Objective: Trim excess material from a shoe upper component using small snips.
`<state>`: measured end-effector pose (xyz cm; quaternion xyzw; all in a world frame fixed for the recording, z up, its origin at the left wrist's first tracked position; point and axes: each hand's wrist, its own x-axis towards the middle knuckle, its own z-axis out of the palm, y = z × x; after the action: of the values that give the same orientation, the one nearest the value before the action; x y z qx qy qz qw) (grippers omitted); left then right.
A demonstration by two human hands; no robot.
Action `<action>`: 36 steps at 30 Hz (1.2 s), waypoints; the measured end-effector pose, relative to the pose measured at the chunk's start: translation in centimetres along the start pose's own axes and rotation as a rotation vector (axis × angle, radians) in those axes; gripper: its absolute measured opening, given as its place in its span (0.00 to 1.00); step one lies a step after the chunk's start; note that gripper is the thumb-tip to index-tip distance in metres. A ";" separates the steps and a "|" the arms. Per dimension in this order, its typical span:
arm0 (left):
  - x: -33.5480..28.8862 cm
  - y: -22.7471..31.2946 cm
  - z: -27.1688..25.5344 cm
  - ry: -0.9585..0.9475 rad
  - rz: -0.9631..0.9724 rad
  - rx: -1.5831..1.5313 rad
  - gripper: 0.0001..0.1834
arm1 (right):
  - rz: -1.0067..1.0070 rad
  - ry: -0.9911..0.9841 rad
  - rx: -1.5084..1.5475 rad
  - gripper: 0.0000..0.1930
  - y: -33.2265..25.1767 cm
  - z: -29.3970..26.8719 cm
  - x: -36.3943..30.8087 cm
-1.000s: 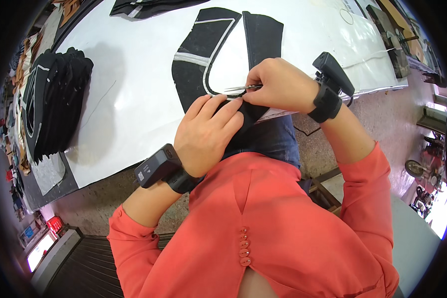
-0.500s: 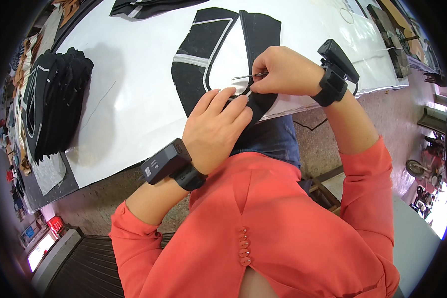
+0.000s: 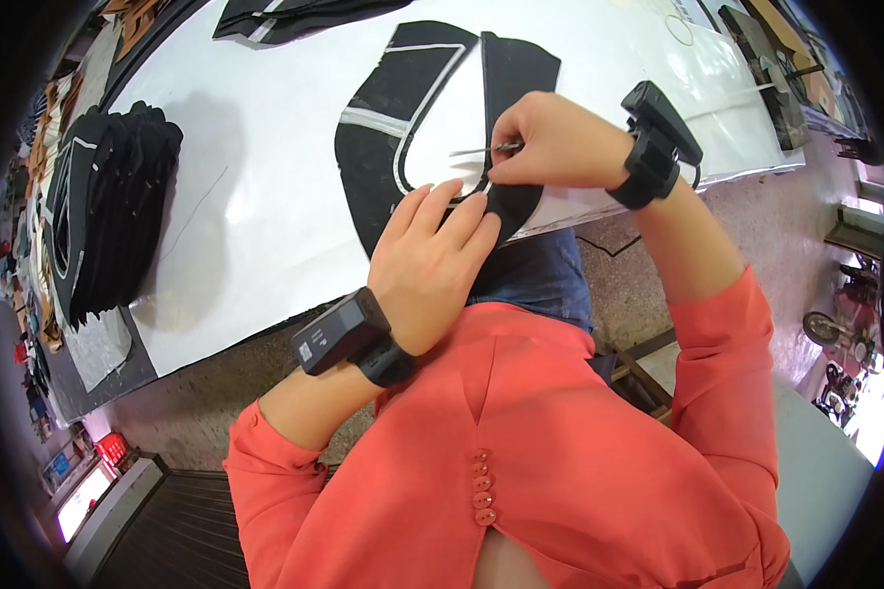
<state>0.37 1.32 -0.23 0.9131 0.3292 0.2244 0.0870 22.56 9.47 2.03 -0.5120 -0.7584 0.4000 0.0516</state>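
Observation:
A black U-shaped piece (image 3: 363, 162), which looks like a shoe upper, lies on the white table with its curve towards me. White lines run along its inner edge, and a pale band crosses its left arm. My left hand (image 3: 427, 260) rests flat on the near curve, fingers stretched out and slightly apart. Pinched in my right hand (image 3: 560, 142) is a thin pointed metal tool (image 3: 471, 152), its tip pointing left over the gap in the U. The tool's handle is mostly hidden by my fingers, which are at the inner edge of the right arm.
A thick stack of similar black pieces (image 3: 123, 211) stands at the table's left, with more black pieces (image 3: 300, 18) at the far edge. A loose thread (image 3: 196, 211) lies on the white tabletop (image 3: 265, 265). A dark block (image 3: 764, 74) sits at the far right.
The black piece has shifted slightly towards me. My right hand has moved a little left with the tool, and my left wrist has turned slightly.

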 end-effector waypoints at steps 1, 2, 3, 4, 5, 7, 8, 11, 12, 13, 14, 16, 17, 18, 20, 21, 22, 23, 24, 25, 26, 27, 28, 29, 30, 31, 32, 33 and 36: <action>0.0 0.2 -0.6 -0.029 0.011 0.031 0.14 | -0.015 0.029 -0.012 0.15 -0.6 0.4 -0.4; 0.0 0.2 -0.9 -0.057 0.023 0.062 0.15 | -0.053 0.083 -0.023 0.14 -0.3 1.4 -0.6; -0.1 0.2 -0.9 -0.058 0.022 0.061 0.15 | -0.038 0.102 -0.012 0.14 -0.4 1.8 -1.0; -0.3 0.2 -1.0 -0.081 0.025 0.053 0.15 | -0.025 0.121 -0.003 0.14 -0.5 2.0 -1.3; -0.5 0.1 -1.1 -0.105 0.028 0.046 0.16 | -0.027 0.120 -0.002 0.14 -0.5 1.6 -1.3; -1.2 -0.1 -1.1 -0.101 0.021 0.035 0.16 | -0.075 -0.002 -0.010 0.13 -0.7 0.1 -1.3; -1.4 -0.2 -1.0 -0.097 0.014 0.023 0.16 | -0.077 -0.005 -0.009 0.13 -1.0 -0.4 -1.2; -1.5 -0.2 -0.8 -0.060 0.027 0.005 0.17 | -0.110 0.061 -0.029 0.13 -1.4 -0.6 -0.7; -1.4 -0.2 -0.9 -0.059 0.026 0.007 0.17 | -0.111 0.061 -0.030 0.13 -1.3 -0.4 -0.4; -1.2 0.0 -0.9 -0.057 0.021 0.001 0.17 | -0.128 0.036 0.028 0.13 -1.1 -0.2 -0.2; -1.1 0.1 -0.9 -0.055 0.017 -0.004 0.17 | -0.145 0.012 0.087 0.13 -1.0 -0.2 0.0; -0.9 0.2 -0.8 -0.047 0.016 -0.007 0.17 | -0.112 0.035 0.026 0.14 -0.8 -0.6 0.1; -0.8 0.2 -0.8 -0.040 0.018 -0.010 0.17 | -0.082 0.016 0.011 0.14 -0.7 -0.6 0.1; -0.8 0.2 -0.6 -0.040 0.017 -0.010 0.17 | -0.051 -0.002 -0.005 0.14 -0.7 -0.7 0.2; -0.6 0.2 -0.3 0.000 0.005 -0.001 0.17 | -0.029 -0.001 -0.022 0.14 -1.0 -0.7 0.3; -0.3 0.3 -0.2 0.000 0.008 -0.003 0.17 | -0.010 -0.001 -0.039 0.14 -1.1 -0.7 0.4; -0.1 0.2 -0.1 -0.013 0.003 -0.008 0.16 | -0.010 -0.001 -0.038 0.14 -0.9 -0.6 0.4; 0.0 0.3 0.0 -0.025 -0.002 -0.013 0.15 | -0.041 0.011 -0.037 0.13 -0.6 -0.4 0.5; 0.1 0.4 0.1 -0.026 -0.001 -0.013 0.15 | -0.073 0.022 -0.035 0.13 -0.3 -0.2 0.6; 0.2 0.5 0.3 -0.003 -0.015 0.019 0.14 | -0.073 0.023 -0.036 0.13 -0.3 -0.3 0.6; 0.2 0.6 0.4 0.020 -0.030 0.052 0.12 | -0.099 0.020 -0.043 0.13 -0.2 -0.4 0.6; 0.2 0.6 0.4 0.021 -0.029 0.053 0.12 | -0.124 0.017 -0.051 0.13 -0.2 -0.4 0.6; 0.2 0.8 0.3 0.006 -0.039 0.054 0.12 | -0.126 0.018 -0.049 0.13 0.1 -0.6 0.6; 0.2 0.8 0.2 -0.010 -0.048 0.056 0.11 | -0.165 0.039 -0.065 0.13 0.4 -0.9 0.5; 0.2 0.9 0.1 -0.011 -0.050 0.060 0.11 | -0.204 0.059 -0.080 0.14 0.6 -1.1 0.5; 0.2 0.8 0.1 -0.011 -0.044 0.060 0.11 | -0.156 0.074 -0.131 0.13 -0.1 -1.7 0.4; 0.3 0.8 0.0 -0.010 -0.038 0.060 0.11 | -0.155 0.075 -0.131 0.13 -0.1 -1.7 0.5; 0.2 0.8 0.0 -0.010 -0.037 0.060 0.11 | -0.131 0.062 -0.119 0.13 0.0 -1.8 0.7; 0.0 0.7 0.2 0.004 -0.035 0.065 0.12 | -0.093 0.039 -0.075 0.14 0.4 -1.6 0.9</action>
<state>0.91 0.78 -0.15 0.9090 0.3525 0.2141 0.0606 23.21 11.11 2.57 -0.4856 -0.7947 0.3582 0.0656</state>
